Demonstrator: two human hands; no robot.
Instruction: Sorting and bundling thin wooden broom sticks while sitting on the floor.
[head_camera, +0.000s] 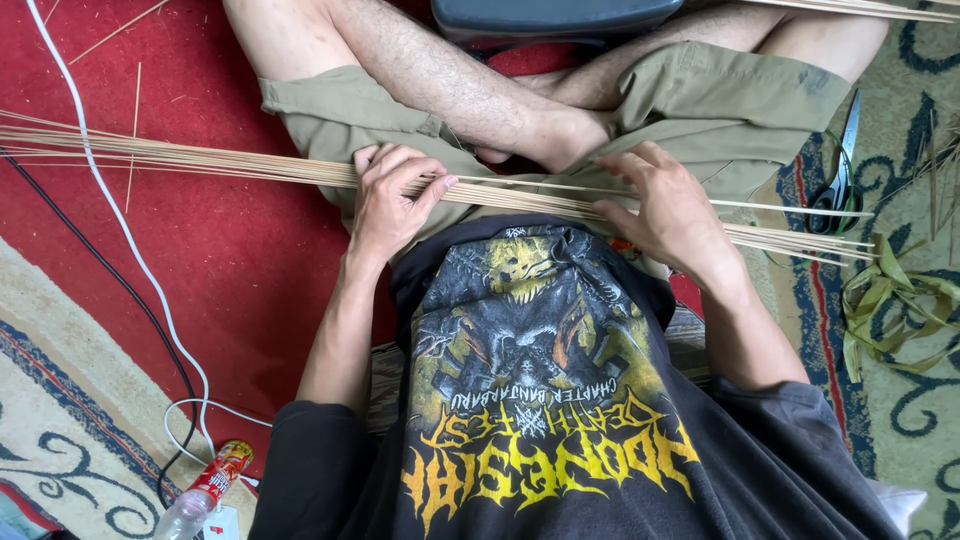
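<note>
Black printed shirt closest, bundle of thin pale sticks lying across the lap beneath both hands, left hand curled closed around the sticks, right hand half open, fingers resting on them, scissors on the patterned rug at far right

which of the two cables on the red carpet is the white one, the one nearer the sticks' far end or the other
The white cable starts at the top left and crosses under the sticks. The black cable starts lower on the left edge and runs alongside it.
</note>
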